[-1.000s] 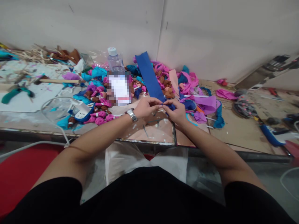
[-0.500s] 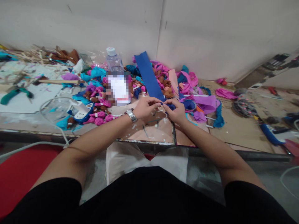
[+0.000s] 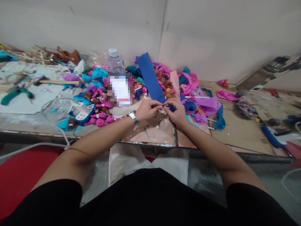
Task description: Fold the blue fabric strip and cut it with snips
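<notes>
My left hand (image 3: 148, 110), with a metal watch at the wrist, pinches the end of a small dark blue piece (image 3: 172, 108). Facing it, my right hand (image 3: 176, 112) closes on the same piece, its fingertips nearly touching those of my left hand and partly hiding the piece. Just beyond the fingers lies a long flat blue strip (image 3: 150, 77), slanting away toward the wall. Bundles of pink, brown and teal crumpled material surround the strip, and a purple strip (image 3: 208, 105) lies to the right of my right hand.
A lit phone (image 3: 121, 91) stands before a clear bottle (image 3: 116, 62). Left are a blue-and-white power socket (image 3: 84, 115), its cable and green-handled pliers (image 3: 17, 94). Cardboard (image 3: 235, 135) covers the right side, with a blue-handled tool (image 3: 272, 136). The table's front edge runs below my forearms.
My hands stay together on the dark blue piece; the fingers of my right hand have shifted slightly, and less of the piece shows. The view has moved very slightly.
</notes>
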Demonstrator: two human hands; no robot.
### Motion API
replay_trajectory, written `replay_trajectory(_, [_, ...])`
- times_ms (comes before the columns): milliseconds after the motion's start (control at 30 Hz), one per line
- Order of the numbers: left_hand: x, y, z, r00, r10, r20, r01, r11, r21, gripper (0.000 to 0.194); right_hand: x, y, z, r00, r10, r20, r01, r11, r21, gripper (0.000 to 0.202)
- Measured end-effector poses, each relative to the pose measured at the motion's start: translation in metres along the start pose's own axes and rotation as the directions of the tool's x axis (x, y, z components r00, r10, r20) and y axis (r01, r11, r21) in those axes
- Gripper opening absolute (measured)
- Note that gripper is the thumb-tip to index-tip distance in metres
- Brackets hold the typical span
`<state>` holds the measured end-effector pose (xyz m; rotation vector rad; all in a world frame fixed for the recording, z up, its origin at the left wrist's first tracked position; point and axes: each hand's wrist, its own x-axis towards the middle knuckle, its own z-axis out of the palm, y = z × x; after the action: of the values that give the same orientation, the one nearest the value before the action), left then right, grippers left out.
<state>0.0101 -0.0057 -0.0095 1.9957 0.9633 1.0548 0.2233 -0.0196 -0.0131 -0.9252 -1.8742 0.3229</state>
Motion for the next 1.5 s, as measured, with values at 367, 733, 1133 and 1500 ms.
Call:
replay_trajectory(367, [0.000,-0.004,0.000,0.999,0.043,-0.006,-0.042,0.996,0.079,0.029,-0.001,0.005,-0.002,0.998,-0.062,-0.002,0.061,0.996,-0.060,0.017])
replay_trajectory(733, [0.000,0.001,-0.003,0.989,0.125,-0.081,-0.109,0.978,0.180,0.028,-0.002,0.004,0.001,1.000,-0.018,-0.022,0.017,0.998,-0.055,0.010])
replay_trajectory(1133, [0.000,0.001,0.000,0.999,0.029,-0.020,-0.029,1.000,-0.006,0.035,-0.002,-0.005,-0.001,0.991,0.127,-0.039,-0.125,0.991,0.041,0.012])
replay_trajectory(1500, [0.003,-0.007,-0.001,0.993,0.114,0.010,-0.114,0.993,-0.030,0.038,-0.001,-0.001,0.000,0.998,0.041,-0.052,-0.036,0.994,0.106,0.014])
